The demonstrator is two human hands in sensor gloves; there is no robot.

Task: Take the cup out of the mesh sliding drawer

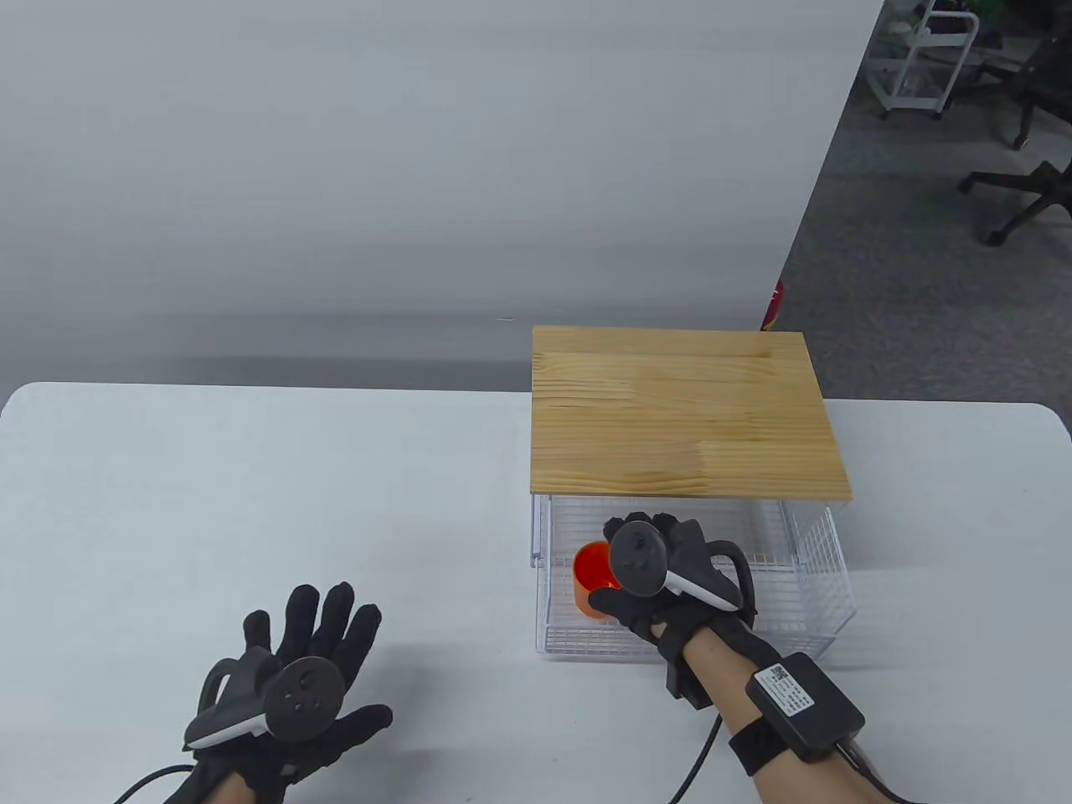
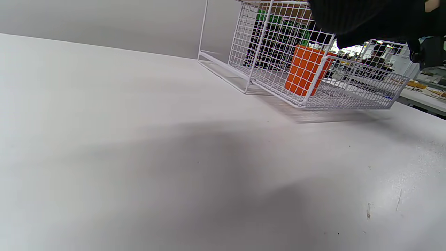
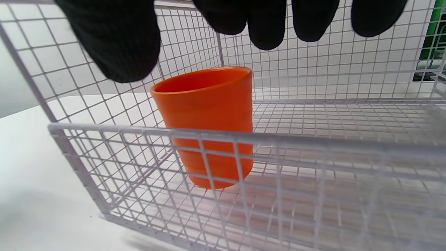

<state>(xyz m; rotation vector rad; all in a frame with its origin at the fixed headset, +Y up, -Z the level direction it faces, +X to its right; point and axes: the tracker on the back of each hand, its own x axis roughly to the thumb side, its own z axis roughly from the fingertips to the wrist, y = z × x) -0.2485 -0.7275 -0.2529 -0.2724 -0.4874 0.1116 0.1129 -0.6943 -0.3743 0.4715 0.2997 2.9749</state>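
Standing upright in the pulled-out drawer's (image 1: 816,578) front-left corner, the cup (image 1: 593,578) has the right hand (image 1: 662,578) spread loosely above it, not touching; the left hand (image 1: 293,687) rests wide near the table's (image 1: 251,502) front edge.

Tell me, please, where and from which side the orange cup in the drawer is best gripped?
Grip the orange cup around its upper wall, coming from above. It stands upright with its mouth open, and the mesh drawer walls fence its lower sides, so only the top is free. The right hand is already above it, fingers spread.
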